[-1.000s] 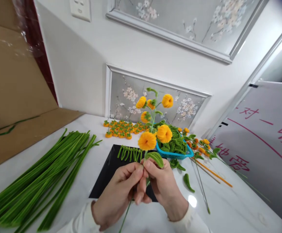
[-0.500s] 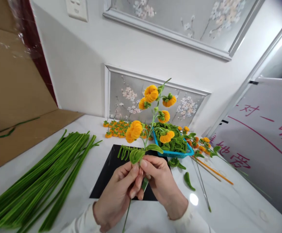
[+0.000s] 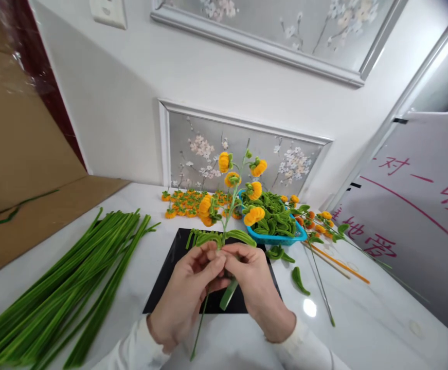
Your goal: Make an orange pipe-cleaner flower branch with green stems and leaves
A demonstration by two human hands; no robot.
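Note:
Upright between my hands stands a fuzzy pipe-cleaner branch (image 3: pixel 230 208) with several orange pumpkin-shaped pieces on a pale green stem. Fuzzy green leaves (image 3: pixel 240 237) spread from the stem just above my fingers. My left hand (image 3: pixel 189 285) is closed, pinching the stem at the leaf bases. Right beside it, my right hand (image 3: pixel 257 288) is closed at the same spot, thumb and forefinger together. A flat green strip of tape (image 3: pixel 229 295) hangs below the right fingers. The stem's thin lower end (image 3: pixel 199 329) slants down past my left hand. The pinch point is partly hidden by my fingers.
A black mat (image 3: pixel 165 285) lies under my hands. Long green pipe cleaners (image 3: pixel 73 288) are piled left. Behind are rows of small orange pieces (image 3: pixel 187 203) and a blue basket (image 3: pixel 278 239) of green leaves. Loose leaves (image 3: pixel 299 281) and finished branches (image 3: pixel 320 226) lie right.
The branch has turned and sunk a little, its orange pieces now facing differently. My fingers have shifted on the stem, and more of the green tape shows below my right hand.

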